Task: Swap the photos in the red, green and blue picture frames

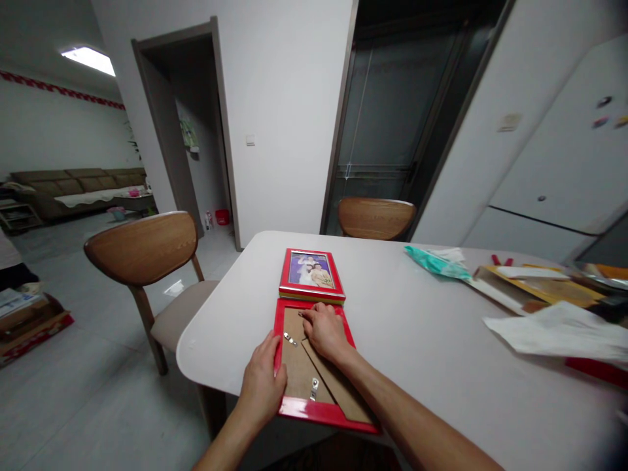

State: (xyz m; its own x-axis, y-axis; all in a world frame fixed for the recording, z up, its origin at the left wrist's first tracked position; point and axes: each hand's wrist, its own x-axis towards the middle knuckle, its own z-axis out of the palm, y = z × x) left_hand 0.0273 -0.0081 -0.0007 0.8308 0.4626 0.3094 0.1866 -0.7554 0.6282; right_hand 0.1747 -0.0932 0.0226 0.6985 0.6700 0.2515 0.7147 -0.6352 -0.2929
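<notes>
**Inspector A:** Report on the hands.

**Inspector B:** The left hand (pixel 262 379) lies flat with its fingers together, holding nothing, pressed on the left rail of a red frame (pixel 321 411) that lies face down. The right hand (pixel 324 332) rests on the frame's brown backing board (pixel 299 376), fingers curled at the board's far edge. It grips nothing that I can see.

**Inspector A:** Where does the frame sit?

**Inspector B:** Under both hands, on the white table (pixel 417 327). Its near rail lies right at the table's near edge, perhaps slightly over it. Two small metal clips (pixel 290 338) show on the board, one between the hands and one nearer the person.

**Inspector A:** What borders it?

**Inspector B:** Just beyond the right hand's fingertips, a second red frame (pixel 312 275) lies face up with a photo showing, its near edge touching or almost touching the first frame.

**Inspector A:** Open room?

**Inspector B:** Bare tabletop runs wide to the right of the right hand. Well apart on that side lie white paper (pixel 559 330), flat cardboard pieces (pixel 540 288) and a green bag (pixel 432 261). Left of the left hand the rounded table corner drops off close by, with a wooden chair (pixel 142 252) beyond it. A second chair (pixel 375 217) stands at the far edge.
</notes>
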